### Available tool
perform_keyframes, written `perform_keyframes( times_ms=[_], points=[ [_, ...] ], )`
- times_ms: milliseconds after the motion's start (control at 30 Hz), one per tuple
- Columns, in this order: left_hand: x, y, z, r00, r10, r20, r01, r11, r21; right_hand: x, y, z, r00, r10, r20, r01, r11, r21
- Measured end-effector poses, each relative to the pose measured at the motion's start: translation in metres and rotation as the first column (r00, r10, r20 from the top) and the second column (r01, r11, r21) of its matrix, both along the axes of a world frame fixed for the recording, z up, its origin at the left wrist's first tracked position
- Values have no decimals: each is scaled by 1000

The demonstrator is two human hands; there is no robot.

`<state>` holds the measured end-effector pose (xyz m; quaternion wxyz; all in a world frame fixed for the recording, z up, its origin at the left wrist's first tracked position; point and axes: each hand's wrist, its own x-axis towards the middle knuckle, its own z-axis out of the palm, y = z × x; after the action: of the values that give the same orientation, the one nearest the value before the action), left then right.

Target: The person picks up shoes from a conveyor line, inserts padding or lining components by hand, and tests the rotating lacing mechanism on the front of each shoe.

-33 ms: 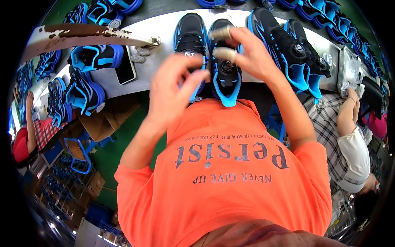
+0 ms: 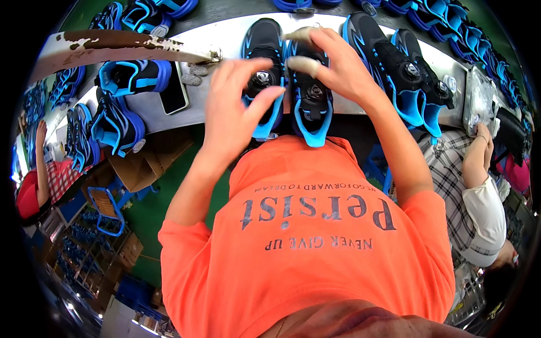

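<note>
left hand over one shoe, right hand over second shoe

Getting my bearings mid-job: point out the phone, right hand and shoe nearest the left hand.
Phone point(image 2: 173, 93), head view: dark screen.
Right hand point(image 2: 346, 71), head view: back of hand.
Shoe point(image 2: 262, 78), head view: round dial.

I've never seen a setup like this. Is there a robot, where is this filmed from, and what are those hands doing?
No robot: these are a person's own hands. A wide camera on their head looks down, so edges bend and the orange shirt fills the lower middle. The left hand and right hand are over a pair of black-and-blue shoes on a table; contact is hard to tell. Pale covers sit on two right fingers. A phone-like device lies left.
</note>
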<state>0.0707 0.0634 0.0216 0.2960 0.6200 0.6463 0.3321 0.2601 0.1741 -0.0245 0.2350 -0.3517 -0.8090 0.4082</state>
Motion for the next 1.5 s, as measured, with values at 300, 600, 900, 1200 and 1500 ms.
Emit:
perform_keyframes(
  times_ms=[300, 600, 900, 1200, 1500],
  points=[
    [-12, 5, -20, 980, -118, 160, 136, 985, -104, -89, 37, -80, 949, 235, 211, -251, 966, 53],
    [-11, 4, -21, 988, -58, 144, 86, 977, -194, -98, 37, -82, 937, 261, 231, -269, 963, 6],
    [-13, 2, -26, 991, -130, 27, 131, 990, -44, -99, 39, -83, 945, 255, 204, -263, 965, 11],
    [-19, -3, -28, 957, -64, 282, 118, 977, -177, -100, 42, -88, 940, 290, 177, -297, 955, 14],
    [-46, 10, -49, 841, -199, 503, 355, 905, -236, -99, 42, -87, 940, 290, 182, -299, 954, 24]
  ],
)
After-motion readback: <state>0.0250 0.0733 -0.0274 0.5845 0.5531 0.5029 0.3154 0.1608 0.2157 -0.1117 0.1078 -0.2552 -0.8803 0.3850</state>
